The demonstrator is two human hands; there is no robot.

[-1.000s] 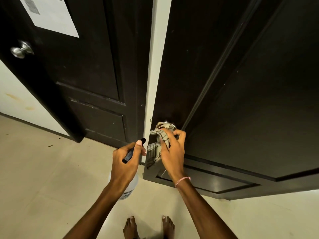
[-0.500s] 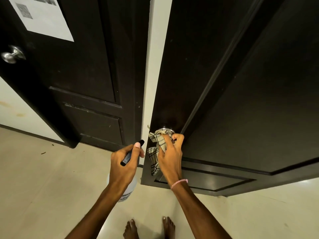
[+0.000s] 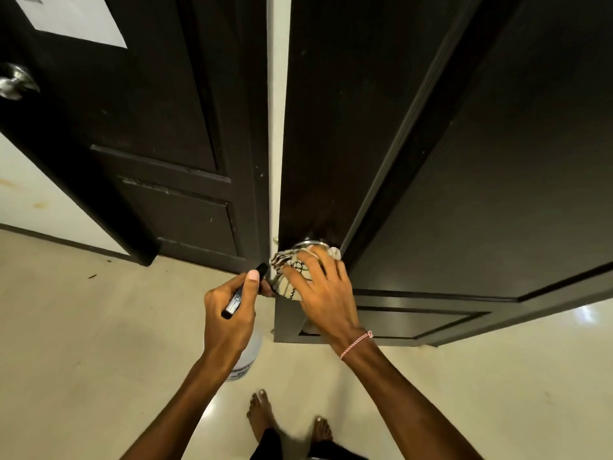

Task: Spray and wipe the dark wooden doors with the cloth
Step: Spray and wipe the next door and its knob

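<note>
Two dark wooden doors stand before me, the left door (image 3: 159,134) and the right door (image 3: 464,161), with a pale strip of frame between them. My right hand (image 3: 326,293) wraps the checked cloth (image 3: 292,273) over the right door's silver knob (image 3: 306,244), fingers curled over it. My left hand (image 3: 229,313) grips the black trigger head of a white spray bottle (image 3: 247,356), which hangs below my wrist, close to the door's edge.
The left door carries a silver knob (image 3: 15,82) at the far left and a white paper sheet (image 3: 76,18) at the top. Pale tiled floor (image 3: 83,343) spreads below, with my bare feet (image 3: 288,423) near the bottom edge. A white wall (image 3: 36,200) shows at left.
My right hand has turned over the knob, spreading the bunched cloth across it, where it hung down before. The view has shifted slightly; the left hand keeps the bottle in place.
</note>
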